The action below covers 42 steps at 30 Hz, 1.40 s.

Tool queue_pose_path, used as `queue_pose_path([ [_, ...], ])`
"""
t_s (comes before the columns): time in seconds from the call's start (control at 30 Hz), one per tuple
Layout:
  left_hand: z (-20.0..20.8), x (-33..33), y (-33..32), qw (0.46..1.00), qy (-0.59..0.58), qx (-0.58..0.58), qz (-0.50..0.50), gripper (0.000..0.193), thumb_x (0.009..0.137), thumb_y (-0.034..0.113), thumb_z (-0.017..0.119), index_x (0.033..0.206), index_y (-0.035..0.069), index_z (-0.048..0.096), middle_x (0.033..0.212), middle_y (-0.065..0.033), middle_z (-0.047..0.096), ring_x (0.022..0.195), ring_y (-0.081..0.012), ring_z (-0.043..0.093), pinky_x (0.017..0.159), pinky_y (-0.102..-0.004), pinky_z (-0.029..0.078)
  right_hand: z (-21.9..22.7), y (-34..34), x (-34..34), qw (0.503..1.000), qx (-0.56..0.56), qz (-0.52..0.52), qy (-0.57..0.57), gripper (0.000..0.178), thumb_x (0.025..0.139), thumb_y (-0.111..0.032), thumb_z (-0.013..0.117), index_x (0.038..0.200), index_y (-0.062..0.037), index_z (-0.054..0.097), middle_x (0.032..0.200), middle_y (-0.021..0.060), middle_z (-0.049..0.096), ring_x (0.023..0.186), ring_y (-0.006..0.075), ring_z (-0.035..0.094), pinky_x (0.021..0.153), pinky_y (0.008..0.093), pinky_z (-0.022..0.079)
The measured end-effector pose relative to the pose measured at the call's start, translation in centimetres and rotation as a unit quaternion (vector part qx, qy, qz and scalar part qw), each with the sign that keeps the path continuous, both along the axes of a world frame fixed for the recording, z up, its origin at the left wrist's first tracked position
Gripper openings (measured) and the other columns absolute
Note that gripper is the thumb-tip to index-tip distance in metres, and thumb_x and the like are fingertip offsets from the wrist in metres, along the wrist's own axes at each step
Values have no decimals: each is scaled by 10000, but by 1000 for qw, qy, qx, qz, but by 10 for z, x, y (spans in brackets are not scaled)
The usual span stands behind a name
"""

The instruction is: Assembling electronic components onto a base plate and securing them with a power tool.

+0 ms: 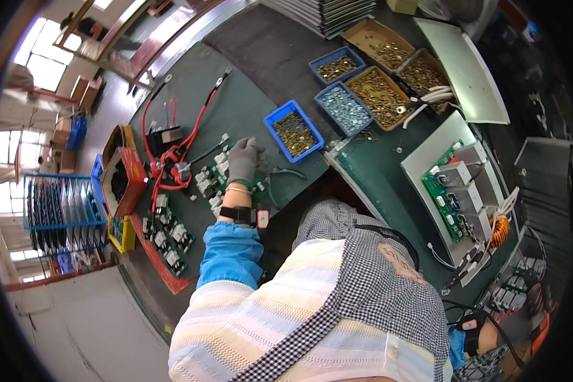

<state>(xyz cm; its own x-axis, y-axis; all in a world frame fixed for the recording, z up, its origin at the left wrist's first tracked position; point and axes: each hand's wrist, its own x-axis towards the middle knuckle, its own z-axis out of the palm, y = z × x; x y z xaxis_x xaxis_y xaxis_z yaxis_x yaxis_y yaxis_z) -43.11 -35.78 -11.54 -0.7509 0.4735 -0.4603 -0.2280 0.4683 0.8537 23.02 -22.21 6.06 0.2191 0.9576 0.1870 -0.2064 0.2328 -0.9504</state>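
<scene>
My left hand (pixel 243 160), in a grey glove, is over a group of small green circuit boards (pixel 209 181) with white parts on the left bench. Its fingers are bent inward, and whatever they may grip is hidden beneath them. A black cable with a lug end (pixel 216 146) lies just beside the fingers. Green-handled pliers (pixel 286 173) rest right of my left wrist. Far down at the lower right, my right hand (pixel 488 337) shows only in part past a dark wristband, close to metal parts (pixel 481 369); its fingers cannot be made out.
Blue bins (pixel 266 121) and brown trays (pixel 398 121) of screws and hardware stand ahead. Red cables (pixel 200 124) with a black component lie left, near more boards (pixel 172 239). A metal panel with a circuit board and copper coil (pixel 500 232) sits right. A gap separates the benches.
</scene>
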Motion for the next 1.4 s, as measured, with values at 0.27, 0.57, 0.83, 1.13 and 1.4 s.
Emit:
queue_pose_path([
  [0.27,5,24,39,981,-41,-79,-174,262,917,252,546,972,2,601,691,-62,614,509,-135,563,451,-268,457,-7,-53,-3,994,27,-101,-23,477,873,-264,526,1263,-1,444,1190,101,531,1089,188,528,927,367,430],
  [0.57,10,29,72,973,1,-95,-210,254,899,229,557,967,-11,604,685,-75,624,523,-148,578,478,-261,476,-38,-82,-30,982,13,-182,-50,468,872,-239,524,1257,13,440,1159,107,549,1070,192,539,918,357,440],
  [0.83,24,-8,77,987,50,-53,-142,249,910,229,559,1021,8,591,744,-70,623,555,-125,568,476,-246,452,-73,-66,-74,978,-17,-196,-71,460,871,-218,522,1251,25,437,1131,112,564,1054,196,550,910,349,448],
  [1.13,95,23,124,948,100,156,-258,350,911,132,553,1222,-24,517,819,-33,595,661,-79,542,549,-206,445,-2,-122,-32,813,64,-431,-386,409,832,-81,540,1224,12,474,1068,114,595,997,199,579,827,325,477],
  [1.4,116,173,201,807,84,149,-565,327,890,100,540,1181,-49,546,833,-29,594,683,-65,525,587,-206,434,-10,-166,-30,731,9,-185,-657,540,668,-27,661,1190,-53,524,1027,144,574,1019,336,540,971,434,396],
])
